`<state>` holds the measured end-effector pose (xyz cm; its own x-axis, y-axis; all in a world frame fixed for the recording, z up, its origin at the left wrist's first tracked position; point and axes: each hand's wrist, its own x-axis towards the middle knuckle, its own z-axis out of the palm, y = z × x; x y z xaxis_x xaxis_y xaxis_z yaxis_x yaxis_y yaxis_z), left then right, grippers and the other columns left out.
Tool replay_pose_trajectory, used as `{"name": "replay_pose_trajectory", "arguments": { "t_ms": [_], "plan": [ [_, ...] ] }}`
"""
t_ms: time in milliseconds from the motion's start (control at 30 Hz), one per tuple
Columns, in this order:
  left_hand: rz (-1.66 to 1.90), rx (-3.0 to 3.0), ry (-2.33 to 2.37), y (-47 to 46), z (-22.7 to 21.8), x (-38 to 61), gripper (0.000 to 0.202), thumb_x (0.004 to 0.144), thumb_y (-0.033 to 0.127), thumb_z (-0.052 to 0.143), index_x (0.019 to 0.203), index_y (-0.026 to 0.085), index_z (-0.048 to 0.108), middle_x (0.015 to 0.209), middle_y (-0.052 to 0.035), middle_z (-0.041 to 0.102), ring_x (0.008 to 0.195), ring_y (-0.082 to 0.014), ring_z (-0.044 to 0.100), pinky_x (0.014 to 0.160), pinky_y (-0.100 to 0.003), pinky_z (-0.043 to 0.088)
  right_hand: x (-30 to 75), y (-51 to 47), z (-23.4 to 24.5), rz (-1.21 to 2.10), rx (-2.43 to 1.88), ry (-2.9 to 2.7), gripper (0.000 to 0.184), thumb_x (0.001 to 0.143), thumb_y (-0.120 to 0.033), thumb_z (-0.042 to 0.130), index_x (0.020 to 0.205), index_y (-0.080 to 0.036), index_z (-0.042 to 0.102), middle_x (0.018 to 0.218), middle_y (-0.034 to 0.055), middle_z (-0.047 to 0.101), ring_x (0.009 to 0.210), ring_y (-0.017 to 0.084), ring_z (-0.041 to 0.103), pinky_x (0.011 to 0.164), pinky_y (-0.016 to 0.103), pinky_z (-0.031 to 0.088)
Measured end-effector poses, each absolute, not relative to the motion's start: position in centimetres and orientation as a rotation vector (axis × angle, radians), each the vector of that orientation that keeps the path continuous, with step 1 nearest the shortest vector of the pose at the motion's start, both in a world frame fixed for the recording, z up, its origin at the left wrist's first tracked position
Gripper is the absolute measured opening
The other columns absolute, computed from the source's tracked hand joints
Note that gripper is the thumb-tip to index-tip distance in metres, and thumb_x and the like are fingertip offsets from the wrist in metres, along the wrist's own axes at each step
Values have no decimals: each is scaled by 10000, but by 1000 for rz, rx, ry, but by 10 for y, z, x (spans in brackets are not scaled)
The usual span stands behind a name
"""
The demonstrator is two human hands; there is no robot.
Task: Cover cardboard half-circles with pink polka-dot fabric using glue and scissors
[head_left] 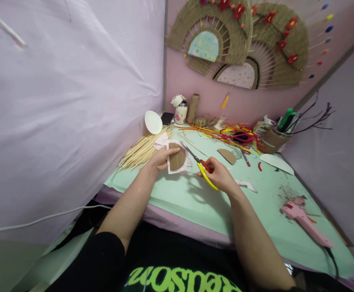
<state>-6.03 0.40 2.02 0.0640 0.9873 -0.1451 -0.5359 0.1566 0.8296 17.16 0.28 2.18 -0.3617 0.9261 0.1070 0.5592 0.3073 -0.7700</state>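
Note:
My left hand (pixel 161 159) pinches a brown cardboard half-disc (pixel 177 158) backed with pale pink-and-white paper, held up over the mint green table (pixel 195 202). My right hand (pixel 219 175) grips yellow-handled scissors (pixel 199 164), fingers through the loops. The blades point up-left and their tips reach the cardboard's upper right edge. A white paper scrap (pixel 246 185) lies just right of my right hand.
A bundle of thin wooden sticks (pixel 140 152) lies left. Another brown half-disc (pixel 227 156), a white half-disc (pixel 276 163), red and yellow strips (pixel 237 136), a pink glue gun (pixel 306 221), a twine spool (pixel 193 107) and a tool cup (pixel 274 140) are around. Woven fans (pixel 225 36) hang on the wall.

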Motion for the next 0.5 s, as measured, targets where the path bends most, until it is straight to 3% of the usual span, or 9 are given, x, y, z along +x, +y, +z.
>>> {"name": "replay_pose_trajectory", "arguments": {
  "t_ms": [500],
  "plan": [
    [1294, 711, 835, 5, 19, -63, 303, 593, 208, 841, 832, 108, 683, 818, -64, 730, 751, -175, 672, 796, -331, 508, 174, 3, 25, 951, -1332, -1998, 499, 601, -629, 730, 727, -232, 456, 597, -39, 567, 544, 130, 464, 498, 244, 321]
  ]
}}
